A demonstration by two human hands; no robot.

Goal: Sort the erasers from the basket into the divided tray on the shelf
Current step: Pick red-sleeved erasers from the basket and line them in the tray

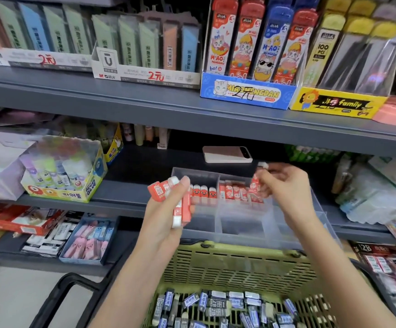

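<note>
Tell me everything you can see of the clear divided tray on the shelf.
The tray is see-through, greyish plastic, split by thin walls into compartments. It sits on the dark shelf, its front jutting out above the green basket. Two back compartments hold rows of red erasers standing on end; the front ones show none. The left hand hides its left end.

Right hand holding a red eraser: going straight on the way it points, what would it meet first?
Probably the row of red erasers in the divided tray, just past the right hand; depth is unclear.
</note>
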